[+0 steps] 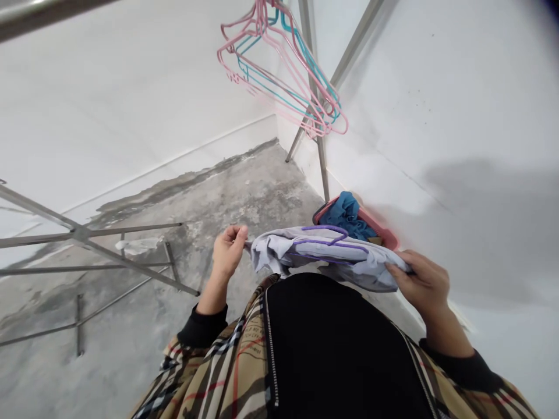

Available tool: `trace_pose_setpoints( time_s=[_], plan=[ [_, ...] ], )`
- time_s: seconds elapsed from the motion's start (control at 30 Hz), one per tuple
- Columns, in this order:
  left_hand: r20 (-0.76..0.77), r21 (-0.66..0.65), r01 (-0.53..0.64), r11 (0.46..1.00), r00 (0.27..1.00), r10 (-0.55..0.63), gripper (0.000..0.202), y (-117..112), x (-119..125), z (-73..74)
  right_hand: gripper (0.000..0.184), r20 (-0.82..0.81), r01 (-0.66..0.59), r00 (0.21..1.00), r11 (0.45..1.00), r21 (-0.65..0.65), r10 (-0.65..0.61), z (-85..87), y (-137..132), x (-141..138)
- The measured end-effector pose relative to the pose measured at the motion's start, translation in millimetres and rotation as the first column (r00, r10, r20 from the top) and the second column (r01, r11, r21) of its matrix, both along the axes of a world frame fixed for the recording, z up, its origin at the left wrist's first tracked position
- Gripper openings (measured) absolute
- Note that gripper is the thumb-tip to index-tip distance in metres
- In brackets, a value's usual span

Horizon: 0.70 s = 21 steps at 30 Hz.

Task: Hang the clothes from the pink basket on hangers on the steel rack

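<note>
Left of the pale grey garment (323,251), a metal stand (80,235) is on the concrete floor (144,326). The left hand (228,250) pinches the garment's left end. Pink and blue hangers (314,65) hang above and beyond the garment, which is before the person's body, a purple hanger (324,227) along it. Beyond its right part is a pink basket (379,224) with blue cloth (343,215). The right hand (423,282) grasps the garment's right end.
</note>
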<state>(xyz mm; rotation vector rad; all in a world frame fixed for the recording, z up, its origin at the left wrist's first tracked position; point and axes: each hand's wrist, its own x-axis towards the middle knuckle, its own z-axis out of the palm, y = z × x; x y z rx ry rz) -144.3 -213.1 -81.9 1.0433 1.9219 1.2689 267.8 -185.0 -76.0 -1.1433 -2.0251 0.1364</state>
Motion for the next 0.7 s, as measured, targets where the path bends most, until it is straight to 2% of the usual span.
trace_pose_setpoints(
  time_s=[0.07,0.13,0.2,0.27,0.37,0.47,0.57,0.7],
  plan=[
    [-0.009,0.153,-0.111,0.982,0.993,0.114,0.038,-1,14,-1.8,0.006,-0.019,0.012,1.000,1.000,0.001,-0.012,-2.1,1,-3],
    [0.000,0.343,-0.230,0.910,0.969,0.245,0.033,0,29,-5.3,0.006,-0.037,0.016,0.999,1.000,0.006,-0.015,-3.5,3,-7],
    [0.030,0.441,-0.253,0.861,0.963,0.268,0.032,1,44,-10.6,0.005,-0.048,0.043,0.998,0.999,0.001,-0.043,-4.7,4,-11],
    [0.072,0.405,-0.204,0.891,0.979,0.192,0.041,2,56,-16.9,0.009,-0.048,0.096,0.994,0.995,-0.022,-0.097,-6.0,4,-15],
    [0.174,0.230,-0.123,0.965,0.981,0.084,0.061,6,68,-24.6,0.018,-0.060,0.168,0.983,0.983,-0.074,-0.173,-8.6,3,-20],
    [0.266,0.132,-0.023,0.991,0.964,-0.013,0.058,12,72,-25.0,0.023,-0.100,0.188,0.974,0.973,-0.131,-0.202,-12.5,1,-26],
    [0.265,0.210,-0.035,0.977,0.964,-0.022,0.045,21,68,-17.9,0.024,-0.135,0.159,0.974,0.974,-0.160,-0.181,-16.9,0,-30],
    [0.380,0.359,-0.218,0.908,0.922,0.071,0.041,32,64,-6.7,0.023,-0.143,0.088,0.983,0.977,-0.197,-0.117,-21.0,-1,-33]
  ],
)
